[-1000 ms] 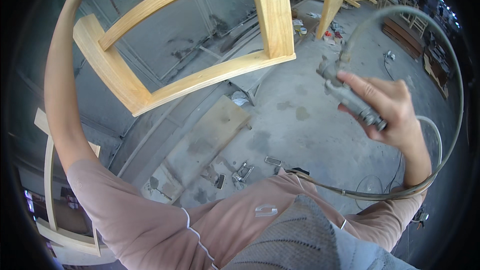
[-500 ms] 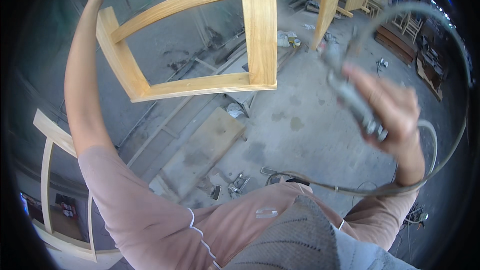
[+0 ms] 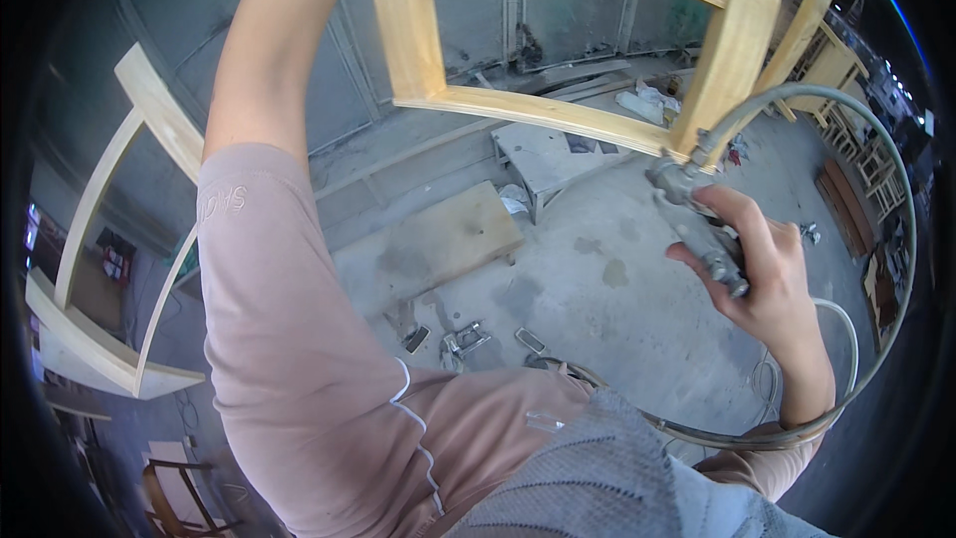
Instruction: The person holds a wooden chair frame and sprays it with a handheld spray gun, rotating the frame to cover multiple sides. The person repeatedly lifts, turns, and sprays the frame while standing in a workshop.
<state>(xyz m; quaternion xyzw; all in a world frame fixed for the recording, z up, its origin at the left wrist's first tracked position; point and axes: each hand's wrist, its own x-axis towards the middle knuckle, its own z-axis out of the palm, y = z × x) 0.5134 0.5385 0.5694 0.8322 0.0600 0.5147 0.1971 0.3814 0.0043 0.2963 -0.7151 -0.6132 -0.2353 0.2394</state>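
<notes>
In the head view, we find the spray gun (image 3: 702, 239) right of centre, above the grey floor (image 3: 597, 309), with the right hand (image 3: 762, 274) closed around its body and one finger extended toward its head. The left arm (image 3: 279, 50) runs out past the upper edge; the left hand is outside the view, so we cannot tell its state. We judge the gun to be rigid and moderately heavy, its dull grey body apparently metal, knobbed with fittings and possibly slick where smooth. We would take hold of it at the handle, leaving the head and couplings free, and allow for drag from the springy, translucent hose (image 3: 911, 179), which arcs from the head around the forearm. The wooden frame (image 3: 568, 118) stands ahead at upper centre; its lower right corner appears just behind the gun's head, contact uncertain. It comprises broad, flat uprights, a lower rail and a bowed upper rail, all pale yellow with visible grain. We expect it to be stiff and fairly light, its surface easily marked; the uprights offer the soundest hold.
</notes>
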